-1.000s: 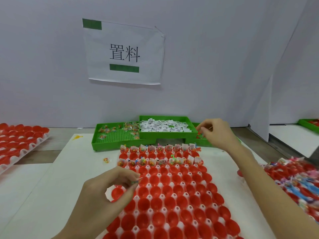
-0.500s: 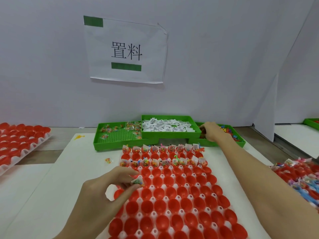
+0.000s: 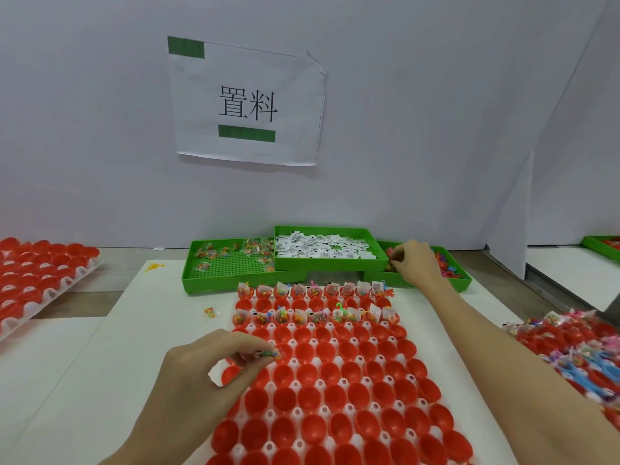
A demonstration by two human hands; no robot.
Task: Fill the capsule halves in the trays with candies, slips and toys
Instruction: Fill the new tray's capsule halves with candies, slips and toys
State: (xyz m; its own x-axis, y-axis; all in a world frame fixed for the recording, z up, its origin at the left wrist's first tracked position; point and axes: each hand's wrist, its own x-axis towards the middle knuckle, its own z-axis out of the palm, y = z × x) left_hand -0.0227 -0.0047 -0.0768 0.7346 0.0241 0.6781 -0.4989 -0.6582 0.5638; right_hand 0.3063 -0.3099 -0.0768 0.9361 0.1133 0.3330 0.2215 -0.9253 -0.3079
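Filling red capsule halves on a tray

My left hand pinches a candy packet over the tray – my right hand, fingers curled, reaches into the green toy bin; grip unclear.

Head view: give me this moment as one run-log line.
left hand: pinches candy packet over capsule tray | right hand: in toy bin, grip unclear | filled: two far rows
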